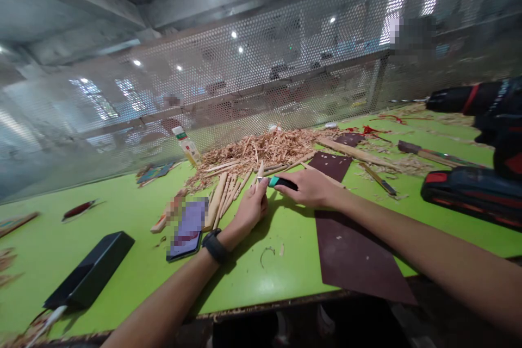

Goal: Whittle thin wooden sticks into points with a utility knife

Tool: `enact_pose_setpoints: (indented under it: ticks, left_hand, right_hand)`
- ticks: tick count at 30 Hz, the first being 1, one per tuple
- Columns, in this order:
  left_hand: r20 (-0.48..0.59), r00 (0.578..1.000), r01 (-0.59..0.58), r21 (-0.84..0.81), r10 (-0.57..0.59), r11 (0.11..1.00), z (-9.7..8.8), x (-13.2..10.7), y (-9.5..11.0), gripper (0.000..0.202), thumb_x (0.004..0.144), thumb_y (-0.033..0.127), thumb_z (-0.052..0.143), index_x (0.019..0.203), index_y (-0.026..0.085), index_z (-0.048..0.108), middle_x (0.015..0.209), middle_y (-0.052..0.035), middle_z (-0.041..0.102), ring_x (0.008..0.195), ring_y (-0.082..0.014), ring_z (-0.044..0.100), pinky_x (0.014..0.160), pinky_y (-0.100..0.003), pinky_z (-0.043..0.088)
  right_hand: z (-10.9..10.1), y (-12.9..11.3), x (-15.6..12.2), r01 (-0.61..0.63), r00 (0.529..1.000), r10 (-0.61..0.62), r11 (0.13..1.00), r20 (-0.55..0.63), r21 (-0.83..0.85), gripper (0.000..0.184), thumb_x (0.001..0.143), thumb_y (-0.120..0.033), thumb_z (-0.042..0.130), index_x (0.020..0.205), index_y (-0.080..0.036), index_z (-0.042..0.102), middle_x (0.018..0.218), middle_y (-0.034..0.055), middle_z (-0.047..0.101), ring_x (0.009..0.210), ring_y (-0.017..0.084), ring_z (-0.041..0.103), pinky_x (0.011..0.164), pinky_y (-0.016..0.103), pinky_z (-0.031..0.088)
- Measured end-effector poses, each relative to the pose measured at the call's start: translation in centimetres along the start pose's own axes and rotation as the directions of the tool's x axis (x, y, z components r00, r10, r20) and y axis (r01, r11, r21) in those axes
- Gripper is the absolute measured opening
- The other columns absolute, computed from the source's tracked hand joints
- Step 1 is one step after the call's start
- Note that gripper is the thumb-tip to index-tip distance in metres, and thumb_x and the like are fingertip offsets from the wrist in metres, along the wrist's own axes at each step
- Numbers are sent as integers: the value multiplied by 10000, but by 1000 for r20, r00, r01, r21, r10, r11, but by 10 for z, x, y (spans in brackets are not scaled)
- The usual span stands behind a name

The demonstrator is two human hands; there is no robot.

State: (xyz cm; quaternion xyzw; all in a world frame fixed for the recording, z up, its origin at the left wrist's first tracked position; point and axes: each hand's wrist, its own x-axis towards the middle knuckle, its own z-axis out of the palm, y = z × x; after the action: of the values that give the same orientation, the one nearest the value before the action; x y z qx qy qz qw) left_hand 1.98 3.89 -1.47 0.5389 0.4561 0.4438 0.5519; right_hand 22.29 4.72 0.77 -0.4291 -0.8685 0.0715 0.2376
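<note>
My left hand (253, 205), with a black band on the wrist, is closed around a thin pale wooden stick (261, 168) whose end points up and away from me. In my right hand (309, 187) is a carving knife (284, 182) with a green and black handle. Its short blade lies across the stick, close to my left thumb; whether it cuts in cannot be made out. Several carved wooden sticks (223, 201) lie just left of my hands. Behind them spreads a heap of wood shavings (269, 147). Brown sandpaper (354, 255) lies under my right forearm.
A phone (188, 225) and a dark open box (92, 269) with a white cable lie on the left. A bottle (186, 145) stands by the shavings. On the right are a cordless drill (495, 130) and a yellowish cutter (377, 178). A perforated screen (244, 81) closes off the table's back.
</note>
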Motion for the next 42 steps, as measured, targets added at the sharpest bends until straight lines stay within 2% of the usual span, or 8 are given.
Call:
enact_pose_setpoints:
  ticks: [8, 12, 16, 20, 25, 28, 31, 42]
  left_hand:
    - [-12, 1000, 13, 32, -12, 999, 1, -3, 4, 603, 863, 733, 631, 662, 235, 358, 474, 102, 290, 372, -55, 236, 391, -218, 170]
    - [33, 999, -5, 33, 4, 999, 3, -10, 9, 554, 835, 695, 699, 749, 230, 411, 528, 113, 297, 398, -52, 254, 397, -205, 173]
    - [35, 999, -30, 41, 28, 999, 3, -14, 8, 508, 831, 663, 724, 850, 216, 484, 603, 92, 390, 442, -57, 320, 410, -198, 208]
    - [8, 995, -98, 136, 97, 986, 0, -11, 3, 459, 878, 628, 694, 854, 214, 495, 628, 76, 430, 461, -70, 365, 429, -211, 263]
    - [4, 981, -193, 185, 195, 964, -4, -4, -1, 404, 919, 601, 668, 911, 217, 543, 610, 70, 438, 466, -87, 363, 451, -231, 263]
    - [-12, 984, -174, 172, 179, 970, -5, -2, -1, 415, 893, 610, 695, 877, 215, 569, 555, 71, 406, 450, -96, 335, 450, -251, 215]
    - [-29, 985, -164, 142, 170, 976, -5, -2, 1, 426, 868, 610, 722, 836, 212, 575, 531, 72, 372, 446, -98, 304, 458, -265, 178]
    - [-94, 981, -148, 196, 169, 969, -5, 0, 5, 461, 881, 617, 694, 757, 205, 527, 563, 63, 370, 478, -93, 304, 465, -254, 186]
  right_hand:
    - [2, 2, 1, -43, 999, 45, 997, -29, 57, 551, 1046, -586, 414, 1400, -247, 667, 1203, 103, 784, 975, 294, 729, 810, 395, 511]
    - [3, 9, 0, 10, 1000, -11, 987, 6, 162, 505, 1045, -549, 451, 1385, -254, 679, 1251, 86, 769, 1021, 276, 716, 841, 378, 510]
    - [6, 10, -1, 73, 996, -80, 978, 28, 194, 459, 1049, -503, 463, 1346, -247, 702, 1218, 85, 778, 974, 261, 714, 818, 363, 501]
    - [6, 10, 0, 65, 997, -71, 985, 29, 161, 447, 1045, -504, 471, 1304, -242, 724, 1174, 88, 790, 949, 268, 716, 800, 366, 498]
    - [5, 18, 1, 9, 1000, -12, 991, 20, 135, 497, 1040, -561, 459, 1352, -262, 705, 1247, 80, 771, 1039, 282, 720, 849, 379, 514]
    - [7, 19, 2, 5, 1000, -6, 994, 11, 108, 509, 1037, -574, 456, 1364, -270, 700, 1256, 79, 769, 1064, 290, 719, 859, 387, 521]
    - [8, 16, 2, -13, 1000, 13, 999, -13, 41, 510, 1031, -589, 455, 1360, -287, 701, 1198, 76, 789, 995, 288, 730, 825, 389, 521]
    - [9, 3, 2, -79, 995, 74, 994, -73, -70, 581, 1026, -656, 402, 1384, -301, 692, 1114, 85, 808, 873, 292, 732, 696, 379, 502]
